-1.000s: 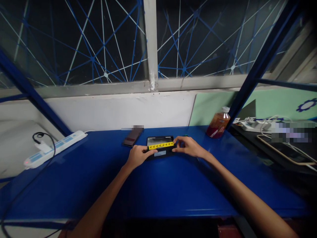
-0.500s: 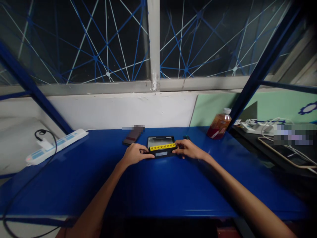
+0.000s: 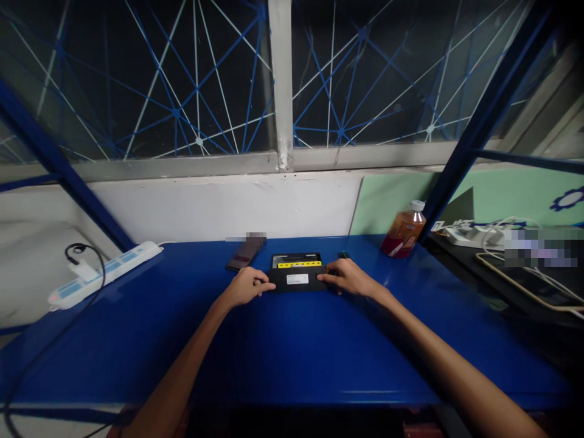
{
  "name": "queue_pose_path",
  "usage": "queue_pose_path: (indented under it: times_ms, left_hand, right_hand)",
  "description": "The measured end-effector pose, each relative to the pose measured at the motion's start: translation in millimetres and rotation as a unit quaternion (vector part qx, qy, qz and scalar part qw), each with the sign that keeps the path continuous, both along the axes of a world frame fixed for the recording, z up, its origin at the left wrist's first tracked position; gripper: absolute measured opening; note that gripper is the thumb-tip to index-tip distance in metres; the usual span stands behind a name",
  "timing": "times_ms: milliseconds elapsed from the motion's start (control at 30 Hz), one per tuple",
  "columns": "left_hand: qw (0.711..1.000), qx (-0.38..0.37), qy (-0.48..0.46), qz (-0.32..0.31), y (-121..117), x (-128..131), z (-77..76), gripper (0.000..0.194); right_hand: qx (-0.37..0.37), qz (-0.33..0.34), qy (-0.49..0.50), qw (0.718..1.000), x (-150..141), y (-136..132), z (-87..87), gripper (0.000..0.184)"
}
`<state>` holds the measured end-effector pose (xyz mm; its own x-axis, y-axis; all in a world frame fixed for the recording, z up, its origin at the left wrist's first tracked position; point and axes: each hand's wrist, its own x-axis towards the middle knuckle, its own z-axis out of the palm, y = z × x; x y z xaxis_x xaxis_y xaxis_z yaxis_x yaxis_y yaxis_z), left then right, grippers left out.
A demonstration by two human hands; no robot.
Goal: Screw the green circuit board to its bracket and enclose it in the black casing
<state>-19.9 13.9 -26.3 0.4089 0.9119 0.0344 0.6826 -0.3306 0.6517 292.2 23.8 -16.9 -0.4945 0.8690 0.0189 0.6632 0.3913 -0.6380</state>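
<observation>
Both hands grip a black network switch (image 3: 281, 281) in the middle of the desk, one at each end. Its flat labelled side, with a white sticker, is tilted up facing me. Above that edge shows a row of yellow Ethernet ports (image 3: 298, 264), partly covered. A black casing piece (image 3: 296, 257) lies just behind the ports; whether it is joined to the rest I cannot tell. My left hand (image 3: 244, 286) pinches the left end between thumb and fingers. My right hand (image 3: 349, 277) closes on the right end, its thumb on the labelled face.
A dark phone (image 3: 245, 252) lies behind my left hand. A small dark item (image 3: 343, 254) is beyond my right hand. At the back right stands a bottle of reddish drink (image 3: 404, 231). A white power strip (image 3: 104, 277) with a black cable lies left; cables and devices crowd the right.
The switch has tilted so its labelled face turns more toward me and the yellow ports show less. My left hand has shifted slightly left.
</observation>
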Motion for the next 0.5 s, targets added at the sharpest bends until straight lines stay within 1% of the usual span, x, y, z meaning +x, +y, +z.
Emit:
queue_pose_path:
  times_ms: [100, 200, 300, 367, 433, 500]
  left_hand:
    - [1.000, 0.024, 0.008, 0.016, -0.8, 4.4, -2.7, 0.040]
    - [0.998, 0.051, 0.025, 0.031, -2.2, 9.9, -4.3, 0.043]
    - [0.997, 0.061, 0.004, 0.045, -3.9, 15.6, -5.3, 0.044]
    - [0.997, 0.043, -0.032, 0.052, -4.7, 18.9, -5.9, 0.044]
    - [0.995, 0.010, -0.080, 0.056, -5.3, 21.6, -6.1, 0.044]
    - [0.990, -0.029, -0.127, 0.052, -5.3, 23.1, -5.7, 0.041]
  right_hand:
    - [0.001, -0.001, -0.014, 1.000, -1.1, -1.1, -0.3, 0.044]
    - [0.009, -0.021, -0.018, 1.000, -1.8, -2.7, 1.5, 0.045]
    - [0.010, -0.040, 0.010, 0.999, -3.1, -4.6, 3.9, 0.043]
    - [-0.007, -0.058, 0.045, 0.997, -4.9, -5.2, 4.9, 0.042]
    - [-0.021, -0.089, 0.073, 0.993, -7.2, -4.9, 4.8, 0.043]
    - [-0.018, -0.121, 0.084, 0.989, -9.3, -3.8, 3.8, 0.044]
